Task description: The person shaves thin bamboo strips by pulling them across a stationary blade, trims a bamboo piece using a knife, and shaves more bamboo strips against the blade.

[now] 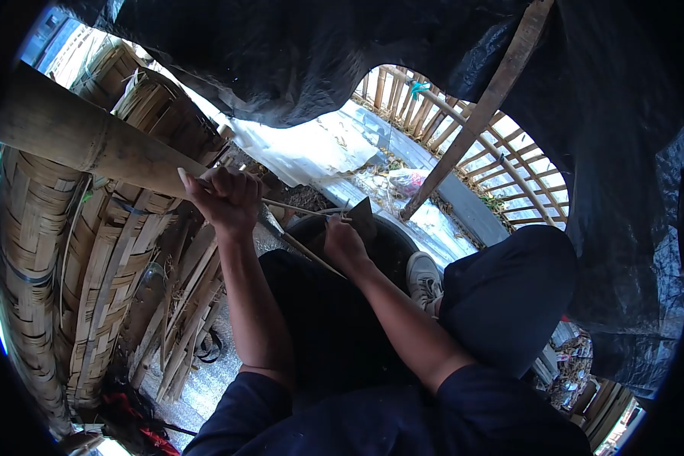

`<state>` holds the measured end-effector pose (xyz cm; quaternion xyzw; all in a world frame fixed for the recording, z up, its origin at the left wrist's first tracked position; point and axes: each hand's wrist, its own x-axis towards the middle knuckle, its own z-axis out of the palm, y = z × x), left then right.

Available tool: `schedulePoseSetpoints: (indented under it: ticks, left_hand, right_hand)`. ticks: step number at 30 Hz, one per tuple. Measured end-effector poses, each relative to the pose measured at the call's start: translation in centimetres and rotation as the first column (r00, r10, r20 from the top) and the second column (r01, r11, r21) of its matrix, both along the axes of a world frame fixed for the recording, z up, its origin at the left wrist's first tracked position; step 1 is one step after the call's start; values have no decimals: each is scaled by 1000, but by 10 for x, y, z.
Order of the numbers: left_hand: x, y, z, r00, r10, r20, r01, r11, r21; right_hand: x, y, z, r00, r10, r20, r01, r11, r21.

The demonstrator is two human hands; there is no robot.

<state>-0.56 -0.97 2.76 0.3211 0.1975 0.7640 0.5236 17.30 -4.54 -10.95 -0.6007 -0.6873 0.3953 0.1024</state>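
My left hand [226,199] is closed in a fist with its thumb upward, in front of the end of a thick bamboo pole [129,156]. A thin bamboo strip [296,207] stretches from that fist to my right hand [345,242]. The right fingers are closed around the strip's far end. Right beside them stands a dark, flat, blade-like piece [364,219]; whether the right hand also touches it, I cannot tell. A second narrow strip [311,254] slants down below the hands. Behind the right hand is a dark round tub-like rim [403,235].
Rolled woven bamboo panels [38,228] and loose split bamboo [186,319] stand at left. A slanting wooden post [479,114] rises ahead, with black plastic sheeting [281,61] overhead. Beyond are a bamboo fence [509,163] and pale sheets [311,148]. My shoe [424,277] is at right.
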Motion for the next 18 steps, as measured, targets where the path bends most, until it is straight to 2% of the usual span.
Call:
schedulePoseSetpoints:
  ticks: [1, 3, 4, 6, 9, 10, 13, 16, 18]
  left_hand:
    - [-2, 1, -1, 999, -8, 36, 9, 1000, -25]
    - [3, -2, 2, 999, -35, -17, 36, 999, 27]
    - [6, -1, 3, 995, -63, -73, 69, 994, 84]
    - [8, 3, 3, 992, -58, -110, 70, 991, 111]
    - [10, 1, 4, 993, -29, -112, 37, 997, 68]
    - [10, 0, 5, 996, -9, -92, 11, 1000, 20]
    - [7, -3, 1, 993, -84, -80, 87, 996, 36]
    - [10, -1, 1, 982, -88, -169, 104, 991, 90]
    - [11, 0, 0, 987, -68, -145, 76, 996, 48]
  right_hand:
    - [6, -15, -75, 1000, 2, 2, -2, 1000, -1]
    - [30, -21, -220, 988, 76, 131, -122, 915, 385]
    - [61, -25, -174, 989, 72, 130, -118, 913, 390]
    - [40, -5, -80, 993, 47, 106, -44, 999, -29]
    - [5, 3, -29, 993, 78, 91, -79, 997, 9]
    - [1, 4, -5, 999, 20, 28, -19, 999, -30]
    - [45, -13, -91, 993, 5, 119, -1, 1000, -28]
    - [36, -4, -69, 984, 30, 177, -23, 999, -39]
    - [11, -1, -39, 992, 15, 125, -13, 1000, -20]
